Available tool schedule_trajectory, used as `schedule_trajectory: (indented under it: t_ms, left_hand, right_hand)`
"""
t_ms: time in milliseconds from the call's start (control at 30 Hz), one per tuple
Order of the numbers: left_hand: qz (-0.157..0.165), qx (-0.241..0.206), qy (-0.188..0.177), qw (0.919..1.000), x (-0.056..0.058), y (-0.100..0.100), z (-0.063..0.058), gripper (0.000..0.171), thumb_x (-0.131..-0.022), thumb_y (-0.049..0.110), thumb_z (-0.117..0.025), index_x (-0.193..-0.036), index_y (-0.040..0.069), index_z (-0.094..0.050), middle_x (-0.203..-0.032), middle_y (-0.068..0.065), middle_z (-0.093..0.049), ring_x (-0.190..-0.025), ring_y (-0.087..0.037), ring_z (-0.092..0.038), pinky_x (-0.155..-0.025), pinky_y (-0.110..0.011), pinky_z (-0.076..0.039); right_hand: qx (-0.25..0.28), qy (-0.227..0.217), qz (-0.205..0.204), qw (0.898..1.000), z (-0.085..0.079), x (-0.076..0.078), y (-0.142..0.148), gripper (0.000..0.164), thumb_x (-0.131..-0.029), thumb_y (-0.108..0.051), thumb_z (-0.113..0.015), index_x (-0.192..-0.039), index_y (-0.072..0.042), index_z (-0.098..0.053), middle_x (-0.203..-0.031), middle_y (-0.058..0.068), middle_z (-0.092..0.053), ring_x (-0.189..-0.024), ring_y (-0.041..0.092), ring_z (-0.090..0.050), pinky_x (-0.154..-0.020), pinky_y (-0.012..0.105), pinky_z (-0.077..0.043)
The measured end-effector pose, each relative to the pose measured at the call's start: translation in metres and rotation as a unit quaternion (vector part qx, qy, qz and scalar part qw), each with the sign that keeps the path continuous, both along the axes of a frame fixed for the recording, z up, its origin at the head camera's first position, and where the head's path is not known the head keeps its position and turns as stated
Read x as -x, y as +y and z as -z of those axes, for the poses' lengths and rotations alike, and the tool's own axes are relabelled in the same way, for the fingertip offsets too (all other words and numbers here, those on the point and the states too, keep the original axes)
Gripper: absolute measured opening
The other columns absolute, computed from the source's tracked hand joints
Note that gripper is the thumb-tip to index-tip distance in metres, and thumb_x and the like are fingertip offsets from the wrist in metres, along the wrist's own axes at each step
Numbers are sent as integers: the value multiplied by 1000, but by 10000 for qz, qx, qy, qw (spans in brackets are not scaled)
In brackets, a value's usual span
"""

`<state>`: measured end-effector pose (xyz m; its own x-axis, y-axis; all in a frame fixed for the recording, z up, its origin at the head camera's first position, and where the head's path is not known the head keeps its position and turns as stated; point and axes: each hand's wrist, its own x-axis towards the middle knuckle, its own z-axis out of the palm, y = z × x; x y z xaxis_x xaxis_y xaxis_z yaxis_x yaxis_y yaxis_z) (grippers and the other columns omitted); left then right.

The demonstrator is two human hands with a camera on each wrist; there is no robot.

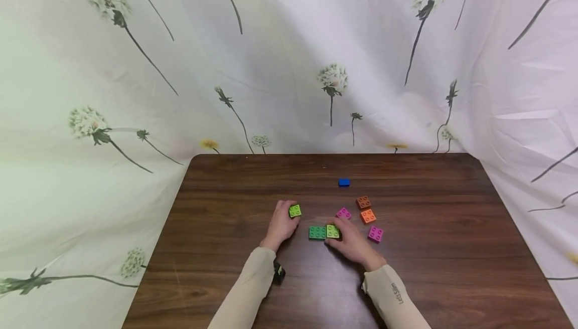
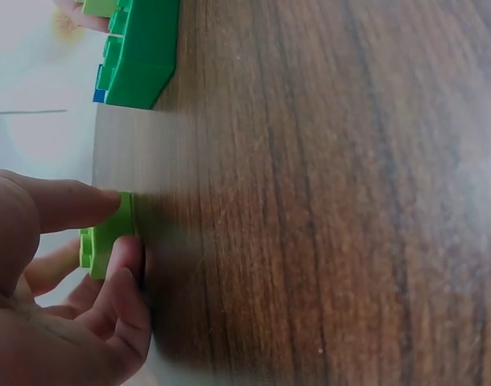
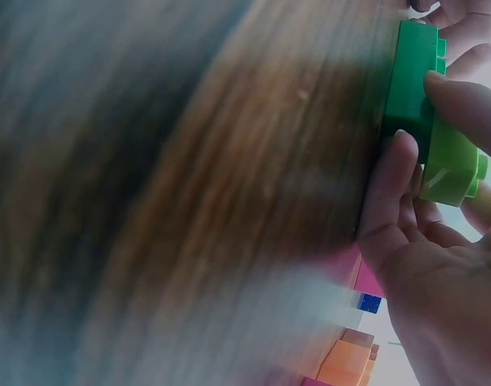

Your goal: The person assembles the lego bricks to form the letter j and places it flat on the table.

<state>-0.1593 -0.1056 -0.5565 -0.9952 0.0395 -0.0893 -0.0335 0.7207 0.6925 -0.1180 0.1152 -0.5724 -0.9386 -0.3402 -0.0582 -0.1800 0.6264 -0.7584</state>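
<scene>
My left hand [image 1: 282,222] pinches a small lime-green toy brick [image 1: 295,211] between thumb and fingers, low over the table, as the left wrist view also shows. To its right lies a longer dark green brick [image 1: 317,232], studs up. A second lime-green brick [image 3: 451,165] is gripped by my right hand [image 1: 351,241] at the right end of the dark green one. In the right wrist view this lime brick sits higher than the dark green brick [image 3: 412,76] and overlaps its end. The right thumb lies along the lime brick's side.
Close beyond the right hand is a magenta brick [image 1: 343,213]. Another magenta brick [image 1: 375,234], an orange brick [image 1: 368,216] and a brown brick [image 1: 363,202] lie to the right. Farther back is a blue brick [image 1: 344,182]. A flower-print cloth [image 1: 289,78] hangs behind the wooden table [image 1: 226,188].
</scene>
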Motion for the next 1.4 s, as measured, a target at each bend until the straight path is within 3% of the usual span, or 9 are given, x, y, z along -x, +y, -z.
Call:
schedule_trajectory:
  t_ms: [800,1133,1400]
  left_hand:
    - [103,-18,4,9999,-1,-3,5,38,-86,5,-68,-123,4,-58,-116,-13,-49,-100,-27,-57,-90,-45,-46]
    - [219,18,265,9994,-3,-5,5,37,-84,4,-70,-119,3,-60,-112,-13,-54,-98,-26,-58,-89,-44,-47]
    - [236,-18,234,9994,-4,-8,3,38,-82,7,-74,-117,5,-61,-108,-10,-58,-82,-17,-56,-78,-36,-48]
  right_hand:
    - [-80,-191,7,9998,0,0,1,40,-85,-21,-73,-122,-14,-60,-119,3,-59,-112,21,-56,-97,46,-45]
    - [-40,-177,18,9998,1,0,2,39,-85,-21,-73,-121,-15,-60,-118,3,-59,-111,20,-56,-96,45,-45]
    - [-37,-175,-7,9998,1,0,2,39,-85,-21,-73,-121,-15,-59,-118,2,-59,-111,19,-56,-96,45,-45]
